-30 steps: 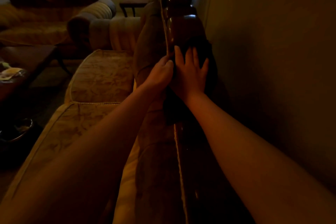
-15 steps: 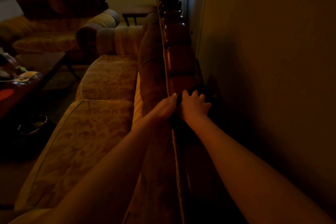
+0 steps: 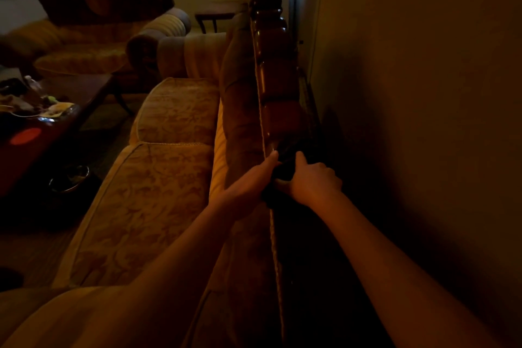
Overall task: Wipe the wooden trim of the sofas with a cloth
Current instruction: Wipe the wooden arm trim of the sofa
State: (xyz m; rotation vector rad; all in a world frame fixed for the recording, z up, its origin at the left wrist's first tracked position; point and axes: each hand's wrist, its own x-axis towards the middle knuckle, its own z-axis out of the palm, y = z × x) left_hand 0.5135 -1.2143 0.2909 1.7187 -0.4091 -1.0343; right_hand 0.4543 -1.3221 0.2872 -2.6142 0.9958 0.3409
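Along the top of the sofa's back, both hands are drawing a dark cloth (image 3: pixel 279 175) back toward the person over the carved wooden trim (image 3: pixel 275 93). Compared with 1 second ago, when the right hand (image 3: pixel 313 181) was lying flat with fingers spread on the cloth farther up the rail, it is now curling its fingers around the bunched cloth, gripping it. The left hand (image 3: pixel 254 178) is lying beside it with fingers fairly straight, touching the cloth's near edge by the cord piping; whether it is pinching the cloth I cannot tell. That pull is suggesting the rounded stretch ahead has been wiped, while the darker trim nearer the person is probably still waiting.
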